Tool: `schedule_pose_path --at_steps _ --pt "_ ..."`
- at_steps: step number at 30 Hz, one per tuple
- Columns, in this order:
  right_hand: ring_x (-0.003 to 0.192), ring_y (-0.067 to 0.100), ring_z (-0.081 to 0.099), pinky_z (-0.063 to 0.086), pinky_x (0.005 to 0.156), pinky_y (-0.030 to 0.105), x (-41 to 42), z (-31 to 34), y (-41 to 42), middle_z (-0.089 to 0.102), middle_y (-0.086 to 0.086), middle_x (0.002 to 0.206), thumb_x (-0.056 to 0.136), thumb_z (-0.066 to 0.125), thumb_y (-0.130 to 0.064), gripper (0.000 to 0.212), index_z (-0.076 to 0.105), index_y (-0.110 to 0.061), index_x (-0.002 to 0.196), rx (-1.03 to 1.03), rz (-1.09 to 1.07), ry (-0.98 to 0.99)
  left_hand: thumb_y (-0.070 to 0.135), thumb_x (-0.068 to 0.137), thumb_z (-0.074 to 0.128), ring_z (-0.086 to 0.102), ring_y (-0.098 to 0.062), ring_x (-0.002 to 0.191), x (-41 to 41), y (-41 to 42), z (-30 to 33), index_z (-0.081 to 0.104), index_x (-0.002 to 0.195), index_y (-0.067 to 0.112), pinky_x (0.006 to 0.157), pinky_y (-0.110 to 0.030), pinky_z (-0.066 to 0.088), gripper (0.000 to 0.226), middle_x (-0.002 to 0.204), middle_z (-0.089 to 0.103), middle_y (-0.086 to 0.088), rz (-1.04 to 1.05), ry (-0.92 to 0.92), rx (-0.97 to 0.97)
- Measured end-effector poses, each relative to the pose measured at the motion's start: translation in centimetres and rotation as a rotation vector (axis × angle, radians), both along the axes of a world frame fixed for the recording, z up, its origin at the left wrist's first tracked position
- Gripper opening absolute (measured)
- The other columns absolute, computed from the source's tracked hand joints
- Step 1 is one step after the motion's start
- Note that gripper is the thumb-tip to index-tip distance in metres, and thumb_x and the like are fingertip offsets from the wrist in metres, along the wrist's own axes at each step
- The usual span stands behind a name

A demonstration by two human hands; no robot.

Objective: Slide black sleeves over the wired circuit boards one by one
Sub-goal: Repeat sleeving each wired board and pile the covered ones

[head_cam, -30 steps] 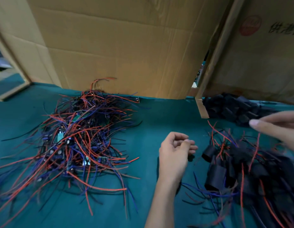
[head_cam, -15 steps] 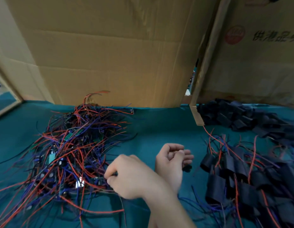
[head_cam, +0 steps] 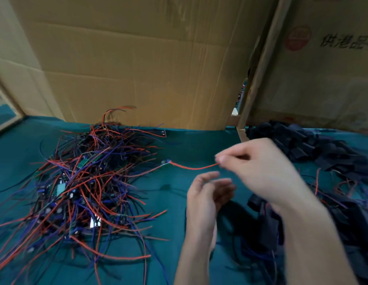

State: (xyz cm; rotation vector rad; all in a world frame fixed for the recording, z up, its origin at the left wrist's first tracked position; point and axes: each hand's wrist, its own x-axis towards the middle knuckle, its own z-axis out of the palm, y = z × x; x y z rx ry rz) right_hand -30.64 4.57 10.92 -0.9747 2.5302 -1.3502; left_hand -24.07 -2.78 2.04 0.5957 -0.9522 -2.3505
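My right hand (head_cam: 267,173) is up off the tangled heap of red and blue wired circuit boards (head_cam: 80,186) now, pinching one thin red wire (head_cam: 193,167) with a small board (head_cam: 165,162) trailing clear of the heap. My left hand (head_cam: 207,197) has uncurled beneath it, fingers loosened.

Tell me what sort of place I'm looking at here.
Probably a small assembly workbench in a workshop or factory. A teal cloth covers the bench, with a heap of wired boards on the left, a pile of black sleeves on the right, and cardboard boxes walling off the back.
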Motion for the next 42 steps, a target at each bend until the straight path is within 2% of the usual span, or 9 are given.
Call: schedule_pose_path --at_steps 5,9,15,20,25,28,31,35,42 --pt "0.080 0.017 0.075 0.059 0.090 0.048 -0.9 0.2 3.6 0.077 -0.006 0.072 0.083 0.078 -0.026 0.014 0.081 -0.037 0.075 0.110 -0.058 -0.089 0.020 0.105 0.040 0.071 -0.035 0.094 0.5 -0.5 0.4 0.050 0.117 0.010 0.070 -0.037 0.060 0.019 0.111 0.072 -0.023 0.042 0.085 0.123" --pt "0.081 0.026 0.075 0.060 0.084 0.048 1.4 0.5 5.7 0.077 0.004 0.075 0.079 0.076 -0.037 0.005 0.081 -0.037 0.077 0.266 0.040 -0.129 0.024 0.107 0.037 0.073 -0.026 0.075 0.3 -0.2 0.4 0.051 0.118 0.005 0.062 -0.029 0.059 0.026 0.090 0.074 -0.018 0.076 0.047 0.103" --pt "0.061 0.010 0.057 0.053 0.068 0.026 3.7 1.6 5.8 0.071 0.010 0.074 0.087 0.069 -0.029 0.013 0.080 -0.023 0.087 0.567 0.369 -0.015 0.026 0.106 0.041 0.065 -0.017 0.053 0.1 -0.2 0.3 0.054 0.105 0.010 0.049 -0.023 0.053 0.021 0.068 0.069 -0.010 0.032 0.010 0.037" --pt "0.074 -0.002 0.066 0.053 0.074 0.018 2.1 5.0 6.1 0.075 -0.014 0.083 0.088 0.073 -0.036 0.018 0.076 -0.033 0.106 0.773 0.645 -0.049 0.024 0.106 0.037 0.053 -0.014 0.046 0.2 -0.3 0.1 0.062 0.107 0.000 0.046 -0.021 0.044 0.034 0.061 0.062 -0.008 -0.041 -0.038 -0.047" --pt "0.068 -0.006 0.065 0.049 0.066 0.016 -9.8 5.4 4.9 0.076 -0.009 0.085 0.087 0.074 -0.016 0.015 0.075 -0.031 0.086 0.655 0.041 0.234 0.011 0.103 0.042 0.061 -0.014 0.061 0.4 0.3 0.4 0.071 0.102 0.002 0.055 -0.020 0.050 0.030 0.084 0.073 -0.010 -0.136 -0.047 -0.178" --pt "0.105 0.024 0.068 0.053 0.089 0.028 -15.5 1.8 4.1 0.074 0.010 0.113 0.085 0.072 -0.013 0.017 0.072 -0.028 0.092 0.730 -0.209 0.220 0.004 0.102 0.044 0.058 -0.013 0.064 0.5 0.5 0.5 0.074 0.102 0.005 0.059 -0.021 0.052 0.031 0.080 0.066 -0.006 -0.158 -0.068 -0.223" --pt "0.118 0.036 0.063 0.054 0.099 0.040 -17.7 -1.6 3.8 0.066 0.016 0.127 0.083 0.081 -0.029 0.028 0.070 -0.017 0.105 0.831 -0.305 0.171 0.003 0.104 0.041 0.062 -0.018 0.065 0.6 0.4 0.5 0.067 0.112 0.004 0.063 -0.022 0.055 0.028 0.079 0.070 -0.013 -0.189 -0.062 -0.237" --pt "0.110 0.041 0.064 0.058 0.090 0.047 -18.3 -3.5 3.4 0.066 0.018 0.122 0.085 0.081 -0.038 0.035 0.068 -0.016 0.109 0.844 -0.381 0.216 0.005 0.105 0.037 0.067 -0.024 0.074 0.6 0.4 0.5 0.060 0.116 0.006 0.067 -0.024 0.057 0.025 0.093 0.075 -0.021 -0.219 -0.027 -0.265" --pt "0.112 0.040 0.062 0.055 0.092 0.042 -17.7 -1.2 3.9 0.064 0.020 0.122 0.077 0.087 -0.038 0.047 0.065 -0.017 0.113 0.728 -0.370 0.227 0.019 0.107 0.039 0.069 -0.021 0.070 0.7 0.4 0.1 0.063 0.110 0.006 0.064 -0.024 0.057 0.028 0.089 0.075 -0.021 -0.232 -0.018 -0.331"
